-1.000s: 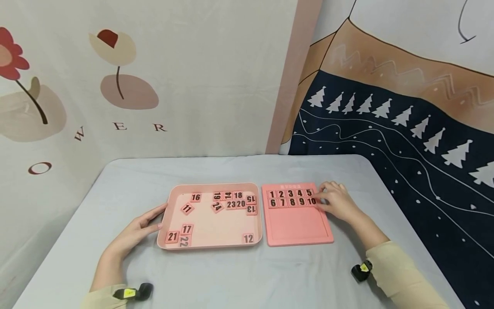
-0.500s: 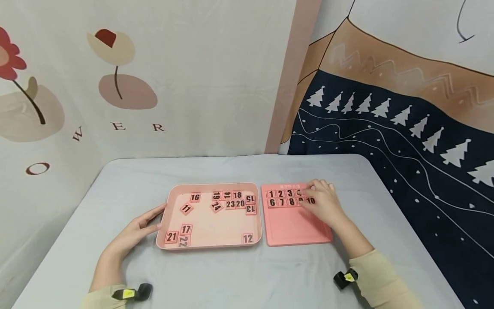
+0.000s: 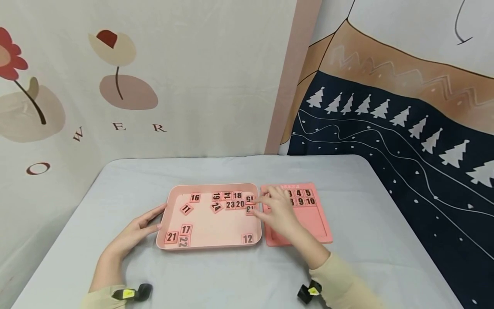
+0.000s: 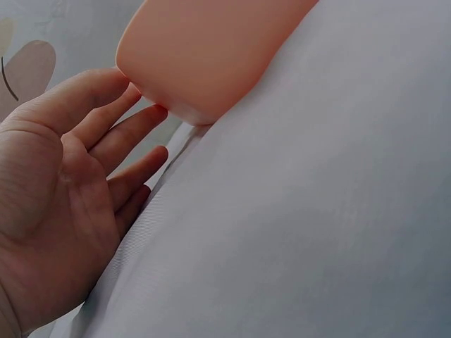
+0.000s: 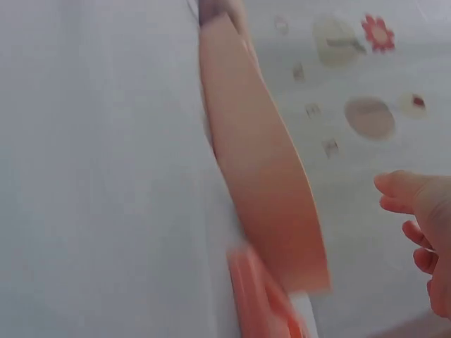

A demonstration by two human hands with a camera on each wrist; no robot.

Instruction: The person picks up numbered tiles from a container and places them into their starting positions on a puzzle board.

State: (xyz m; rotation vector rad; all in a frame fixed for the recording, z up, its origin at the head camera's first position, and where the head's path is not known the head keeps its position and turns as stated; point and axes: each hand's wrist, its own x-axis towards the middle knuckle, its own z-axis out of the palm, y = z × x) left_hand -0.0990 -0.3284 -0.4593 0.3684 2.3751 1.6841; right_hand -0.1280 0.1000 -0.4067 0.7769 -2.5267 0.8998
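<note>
A pink tray [image 3: 216, 229] holds loose number tiles, among them an 11 tile [image 3: 187, 209], a 12 tile [image 3: 247, 238] and a 16 tile [image 3: 195, 197]. To its right lies a darker pink number board [image 3: 313, 219] with two rows of tiles at its top. My left hand [image 3: 131, 231] touches the tray's left end with extended fingers, as the left wrist view [image 4: 63, 183] confirms. Above the board's left edge is my right hand [image 3: 281, 212], its fingertips by the tray's right rim and partly over the 15 and 13 tiles. In the right wrist view that hand [image 5: 426, 239] holds nothing.
A pale cloth covers the table [image 3: 216, 279]. Behind it hang a cream flower curtain [image 3: 208, 86] and a dark tree-patterned cloth [image 3: 386, 141]. A black wrist camera [image 3: 308, 292] sits at my right sleeve, another [image 3: 135, 293] at the left.
My right hand has moved left from the board's right edge, across the tile rows, to the tray's right rim. The 5, 9 and 10 tiles are uncovered. My left hand stays in place.
</note>
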